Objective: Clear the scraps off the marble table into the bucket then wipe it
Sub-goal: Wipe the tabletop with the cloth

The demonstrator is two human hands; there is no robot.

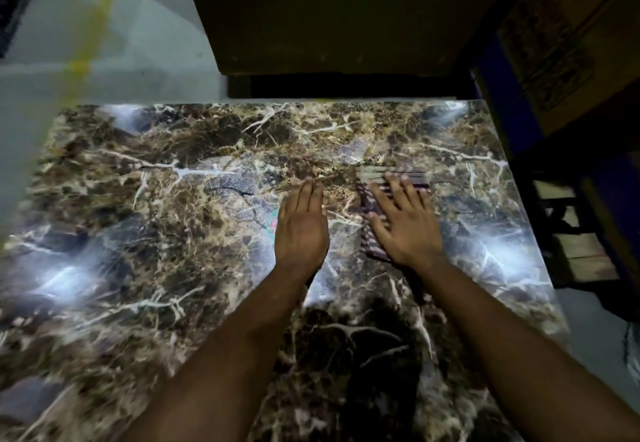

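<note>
On the marble table (145,233), the right hand (405,223) presses flat on a striped cloth (372,230); at its 9 o'clock, the left hand (300,227) is flat, released.

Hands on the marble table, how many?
2. The left hand lies near the middle of the table, fingers straight. The right hand is just to its right, fingers spread flat on a striped cloth. Motion blur could hide small scraps.
</note>
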